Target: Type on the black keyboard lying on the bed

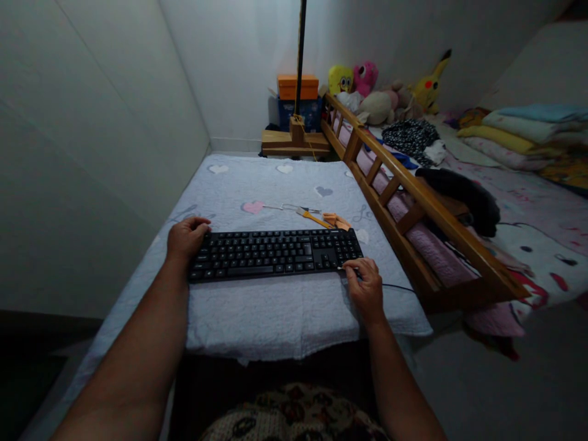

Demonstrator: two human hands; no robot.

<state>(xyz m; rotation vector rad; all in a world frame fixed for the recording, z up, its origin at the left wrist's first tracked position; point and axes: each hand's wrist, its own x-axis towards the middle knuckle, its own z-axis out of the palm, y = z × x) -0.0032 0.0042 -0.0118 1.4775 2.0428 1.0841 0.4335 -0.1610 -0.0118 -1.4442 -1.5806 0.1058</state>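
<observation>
A black keyboard (257,254) lies flat on the cloth-covered table in front of me. My left hand (186,237) grips its left end near the far corner, fingers curled at the edge. By the lower right of the keyboard, my right hand (365,282) is closed in a pinch around a small pale-tipped stick (340,267). That tip sits by the arrow keys; whether it touches them I cannot tell. Just beyond the keyboard lie a flat brush (316,218) with a yellow handle, a crumpled orange cloth (337,220) and a thin slender tool (309,210).
A pale cloth with hearts (257,312) covers the table. Wooden bed rails (413,208) run along its right side. At the far end stand a wooden base with a dark pole (301,67) and an orange box (297,87). A dark cable (399,287) trails right.
</observation>
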